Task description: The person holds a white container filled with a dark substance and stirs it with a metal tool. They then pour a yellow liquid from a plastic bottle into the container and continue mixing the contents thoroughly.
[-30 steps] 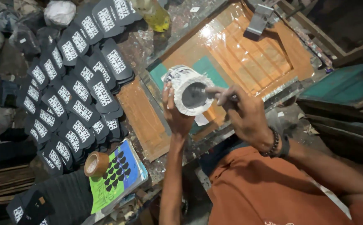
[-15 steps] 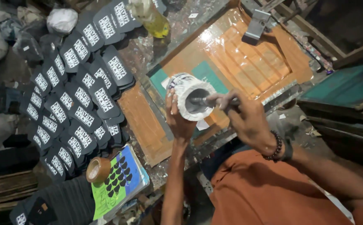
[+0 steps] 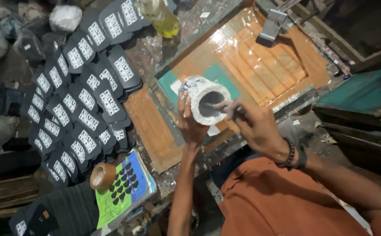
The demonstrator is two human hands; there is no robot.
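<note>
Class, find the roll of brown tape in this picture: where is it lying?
In the head view, the tape roll lies at lower left, on the edge of a green and blue sheet, just below the rows of black printed pieces.

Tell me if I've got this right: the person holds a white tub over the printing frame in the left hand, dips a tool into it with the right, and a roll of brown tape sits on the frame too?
Not quite. The roll of brown tape sits on a green and blue sheet, off the printing frame, as the head view shows. The left hand does hold the white tub; the right hand dips the tool.

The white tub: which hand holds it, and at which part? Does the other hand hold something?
The left hand grips the white tub around its side wall. The right hand holds a thin tool by its handle end.
</note>
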